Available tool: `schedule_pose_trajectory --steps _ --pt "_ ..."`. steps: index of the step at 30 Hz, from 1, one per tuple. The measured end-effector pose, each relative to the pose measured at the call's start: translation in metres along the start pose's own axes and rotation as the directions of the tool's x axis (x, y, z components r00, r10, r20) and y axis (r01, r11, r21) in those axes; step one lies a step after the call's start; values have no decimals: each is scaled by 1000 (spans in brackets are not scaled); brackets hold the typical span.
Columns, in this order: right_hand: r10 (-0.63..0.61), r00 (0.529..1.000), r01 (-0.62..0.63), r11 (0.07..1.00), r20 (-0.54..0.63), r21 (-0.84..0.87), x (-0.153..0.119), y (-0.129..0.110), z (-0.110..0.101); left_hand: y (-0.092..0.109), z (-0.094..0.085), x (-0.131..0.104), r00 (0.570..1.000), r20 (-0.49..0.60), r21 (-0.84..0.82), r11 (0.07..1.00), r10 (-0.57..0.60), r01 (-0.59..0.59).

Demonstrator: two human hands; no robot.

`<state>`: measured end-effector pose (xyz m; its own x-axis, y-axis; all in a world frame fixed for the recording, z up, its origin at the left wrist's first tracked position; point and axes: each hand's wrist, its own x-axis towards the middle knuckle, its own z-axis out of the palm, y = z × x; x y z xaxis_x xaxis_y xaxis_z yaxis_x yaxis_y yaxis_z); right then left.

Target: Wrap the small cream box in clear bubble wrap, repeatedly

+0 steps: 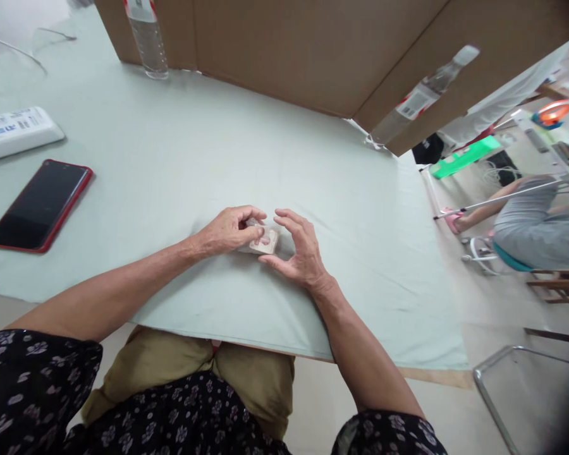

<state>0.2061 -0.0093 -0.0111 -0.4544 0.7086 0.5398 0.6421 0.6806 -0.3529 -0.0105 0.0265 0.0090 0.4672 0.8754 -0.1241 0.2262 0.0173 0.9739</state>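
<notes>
Okay, left hand [237,229] bends over a small, pale, blocky object with clear plastic-looking edges [268,244], thumb across its top; can't tell if the grip is firm. Object sits right at the left fingertips, between both hands. Right hand [299,249] just beside it, curved, thumb and fingers spread apart, nothing held. Pale green cloth [246,158] under both hands. Left of left hand: black-screened phone in red case [38,205]; beyond that, white oblong item with blue print [21,134]. Ahead of both hands, brown cardboard panels [284,50]. Clear plastic bottle with red-and-white label [148,44] ahead-left of left hand; clear white-capped bottle [420,101] ahead-right of right hand. Well off to right hand's right, seated person in grey [531,218].
</notes>
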Motion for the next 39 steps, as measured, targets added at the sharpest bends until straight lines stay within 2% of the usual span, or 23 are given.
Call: schedule_pose_trajectory --steps 4,7,13,17,20,22,25,28,31,36,39 --pt "68 996 -69 998 56 10 1 1 -3 -2 1 0 999 -1 30 999 41 -41" --pt "62 997 -65 996 53 64 2 0 -4 -2 0 -1 998 4 63 996 67 -67" --pt "69 998 -68 997 -9 28 3 -6 4 -4 0 0 998 -31 109 993 60 -56" --pt "58 997 -58 998 -60 -9 3 -10 4 -4 -1 -1 997 -47 67 996 55 -52" --pt "45 986 -50 999 -162 -22 1 -9 1 0 -4 -2 994 -71 22 996 88 -87" --pt "73 980 -79 996 -185 -28 1 -5 0 3 -7 -3 985 -115 10 992 128 -128" --pt "114 989 -118 992 -90 -44 1 2 3 2 -10 -1 973 -186 24 991 135 -133" --pt "123 992 -123 990 -3 -67 0 7 7 -1 -12 2 972 -210 51 994 110 -102" --pt "123 992 -123 988 -10 -90 0 6 6 -3 -11 3 970 -204 102 988 133 -115" --pt "64 998 -64 982 -7 -176 0 2 4 -2 -4 1 954 -149 246 944 260 -219" --pt "62 998 -62 971 -6 -229 1 0 6 -3 -1 1 946 -135 279 927 296 -251"
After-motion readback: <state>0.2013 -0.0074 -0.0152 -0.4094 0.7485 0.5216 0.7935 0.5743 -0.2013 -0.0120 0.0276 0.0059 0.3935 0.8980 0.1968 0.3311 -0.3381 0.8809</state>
